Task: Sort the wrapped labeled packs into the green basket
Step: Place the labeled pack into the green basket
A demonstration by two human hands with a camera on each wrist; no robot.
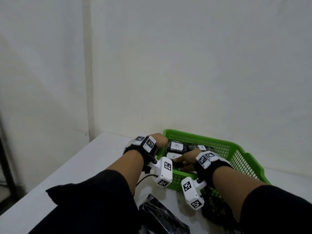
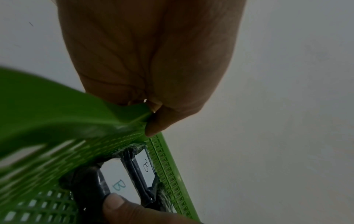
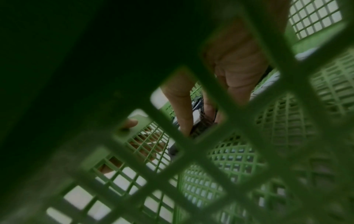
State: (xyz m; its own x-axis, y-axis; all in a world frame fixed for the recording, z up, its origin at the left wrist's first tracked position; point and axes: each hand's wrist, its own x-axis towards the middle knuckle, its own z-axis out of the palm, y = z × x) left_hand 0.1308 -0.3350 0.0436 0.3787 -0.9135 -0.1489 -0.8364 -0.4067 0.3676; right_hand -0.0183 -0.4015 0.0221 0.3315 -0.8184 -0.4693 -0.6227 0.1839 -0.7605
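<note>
Packs in black wrap lie three in the green basket (image 1: 224,146) on the worktop (image 1: 84,166): two labelled B (image 1: 176,146) (image 1: 173,156), one A (image 1: 202,147). Left hand (image 1: 159,140) grips the basket's rim. Right hand (image 1: 187,159) pinches the nearer B pack. Two more black wrapped bundles (image 1: 162,215) (image 1: 214,208) lie outside.

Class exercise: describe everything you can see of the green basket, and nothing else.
The green basket is a rectangular tray of what looks like plastic, with lattice walls, a lattice floor and a solid flared rim. It sits upright on the white table by the wall. The left hand grips its near-left rim; the right hand reaches inside. Dark wrapped packs with white labels lie in it, two marked B, one A.
</note>
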